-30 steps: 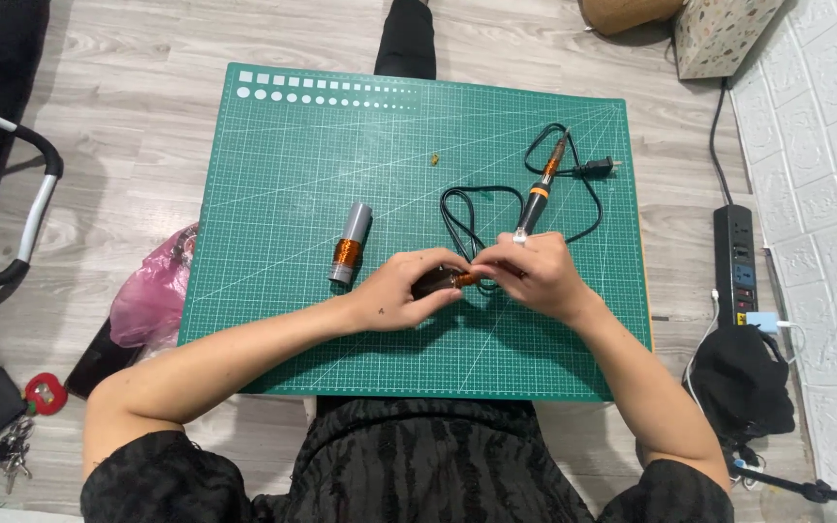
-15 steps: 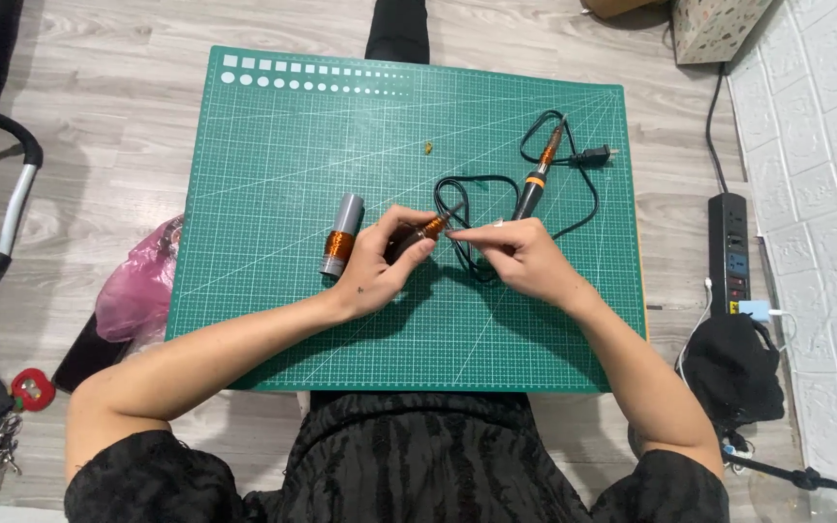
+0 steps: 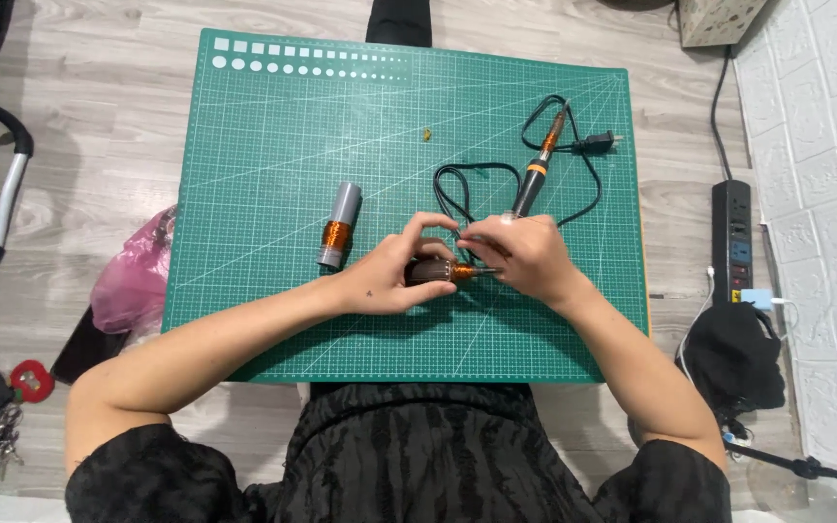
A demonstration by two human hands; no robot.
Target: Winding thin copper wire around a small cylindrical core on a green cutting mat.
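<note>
Hands (image 3: 457, 266) on dark motor (image 3: 430, 272), coil (image 3: 338, 234) nearby

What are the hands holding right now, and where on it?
The left hand grips a small dark motor part around its body. The right hand pinches its orange, copper-coloured tip. Both sit over the green mat.

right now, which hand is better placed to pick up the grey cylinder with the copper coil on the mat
Left, probably. The left hand lies nearer the grey cylinder, on its side of the green mat. The right hand would have to cross over.
</note>
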